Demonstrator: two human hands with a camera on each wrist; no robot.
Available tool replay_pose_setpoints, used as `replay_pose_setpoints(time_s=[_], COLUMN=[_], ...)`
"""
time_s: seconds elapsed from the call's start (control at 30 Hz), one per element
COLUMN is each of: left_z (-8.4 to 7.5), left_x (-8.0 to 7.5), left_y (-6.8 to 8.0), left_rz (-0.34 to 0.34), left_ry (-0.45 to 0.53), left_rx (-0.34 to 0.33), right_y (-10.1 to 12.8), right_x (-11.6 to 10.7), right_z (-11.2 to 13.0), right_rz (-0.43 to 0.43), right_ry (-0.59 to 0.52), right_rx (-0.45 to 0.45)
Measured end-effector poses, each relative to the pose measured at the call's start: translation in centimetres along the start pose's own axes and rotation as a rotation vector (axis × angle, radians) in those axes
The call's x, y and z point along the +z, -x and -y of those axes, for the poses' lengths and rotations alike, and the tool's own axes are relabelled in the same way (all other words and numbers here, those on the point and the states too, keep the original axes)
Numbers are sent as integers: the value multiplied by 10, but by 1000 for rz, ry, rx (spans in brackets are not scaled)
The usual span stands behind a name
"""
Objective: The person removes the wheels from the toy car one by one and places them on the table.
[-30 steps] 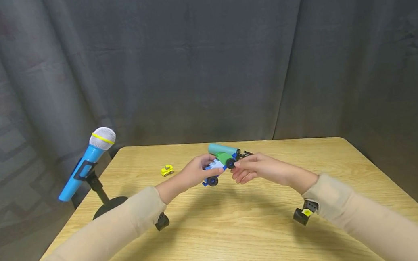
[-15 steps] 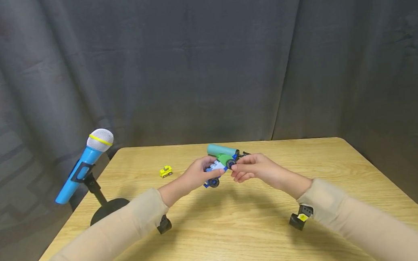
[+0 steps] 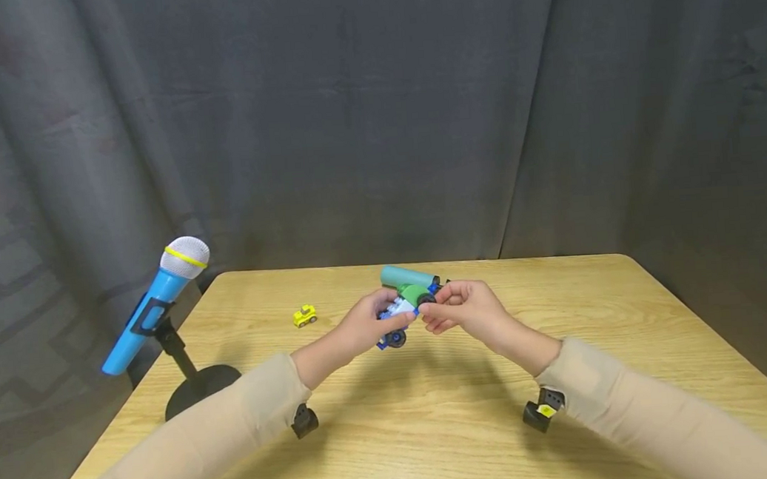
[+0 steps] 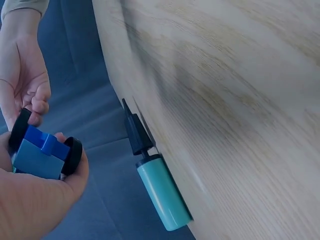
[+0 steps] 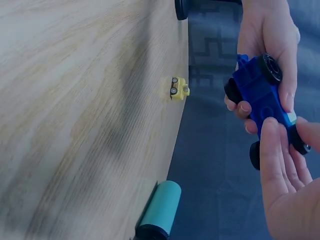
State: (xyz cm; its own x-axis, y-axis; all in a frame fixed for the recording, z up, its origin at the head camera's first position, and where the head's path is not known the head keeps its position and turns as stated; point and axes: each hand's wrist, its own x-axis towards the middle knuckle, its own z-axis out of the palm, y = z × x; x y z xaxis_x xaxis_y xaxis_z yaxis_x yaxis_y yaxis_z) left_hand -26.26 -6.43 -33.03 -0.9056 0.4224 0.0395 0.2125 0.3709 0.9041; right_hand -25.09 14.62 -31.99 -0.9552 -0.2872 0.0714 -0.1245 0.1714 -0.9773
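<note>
A toy car [image 3: 401,303] with a blue chassis, pale blue studded body, green front piece and black wheels is held above the table. My left hand [image 3: 361,323] grips its rear part, thumb along the near side and fingers round the far side. With its thumb at a front wheel, my right hand [image 3: 474,309] holds the other end. The right wrist view shows the blue underside of the toy car [image 5: 260,97], with right fingertips lying against it. In the left wrist view, one end of the toy car [image 4: 40,159] shows between two black wheels.
Behind the hands lies a teal hand pump [image 3: 407,276] with a black nozzle [image 4: 137,132], near the table's far edge. A small yellow toy vehicle [image 3: 305,315] stands left of them. At the left, a blue toy microphone [image 3: 160,292] leans in a black stand [image 3: 196,386].
My right hand has moved slightly left and closer onto the car's front wheel, its thumb now over it. The left hand keeps its grip, with the car tipped slightly.
</note>
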Motion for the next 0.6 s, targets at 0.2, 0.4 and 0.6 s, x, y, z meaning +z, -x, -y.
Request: replay_pose_setpoints(time_s=[0.2, 0.4, 0.6], left_z=[-4, -2, 1], left_x=[3, 4, 3], left_y=[2, 0, -2], left_rz=[-17, -46, -36], left_ry=[-38, -134, -166], left_rx=[11, 50, 41], right_y=[3, 3, 4], right_x=[2, 3, 5], right_z=[3, 2, 3], right_rz=[-60, -93, -110], right_ry=[127, 271, 371], right_rx=[-91, -155, -164])
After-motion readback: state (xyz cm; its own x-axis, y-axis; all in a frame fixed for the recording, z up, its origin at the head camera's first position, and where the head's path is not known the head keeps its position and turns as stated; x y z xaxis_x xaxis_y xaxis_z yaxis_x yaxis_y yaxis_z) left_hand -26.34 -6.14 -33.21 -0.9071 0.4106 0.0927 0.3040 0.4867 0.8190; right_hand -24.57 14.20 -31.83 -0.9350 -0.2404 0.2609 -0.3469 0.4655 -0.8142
